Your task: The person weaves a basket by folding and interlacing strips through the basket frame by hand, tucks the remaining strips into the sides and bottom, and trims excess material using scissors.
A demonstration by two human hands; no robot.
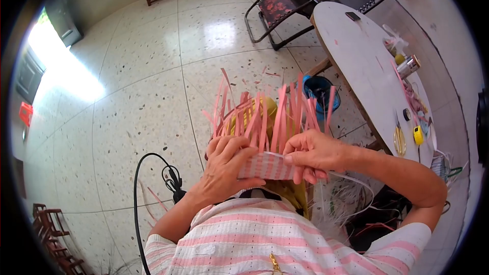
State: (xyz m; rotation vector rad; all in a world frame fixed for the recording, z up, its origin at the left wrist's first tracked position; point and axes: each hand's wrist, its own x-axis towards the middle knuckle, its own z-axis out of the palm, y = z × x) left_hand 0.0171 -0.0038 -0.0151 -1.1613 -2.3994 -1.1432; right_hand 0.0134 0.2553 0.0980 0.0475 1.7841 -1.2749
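Note:
A pink and white woven basket (pixel 267 167) rests at my lap, its loose pink strips (pixel 280 122) standing up and fanning away from me. My left hand (pixel 226 160) is wrapped over the left end of the weave, thumb below and fingers on top. On the right, my right hand (pixel 310 155) pinches a white strip (pixel 275 154) at the basket's upper edge between thumb and forefinger. The strip's loose tail (pixel 354 179) curves off to the right. Yellow cloth (pixel 249 114) shows behind the pink strips.
A white table (pixel 351 46) at the right bears scissors (pixel 400 140), a yellow tape measure (pixel 418 135), and a metal can (pixel 408 66). Beneath its edge stands a blue bucket (pixel 321 97). A folding recliner (pixel 285 7) is farther back. A black cable (pixel 136 198) loops at my left.

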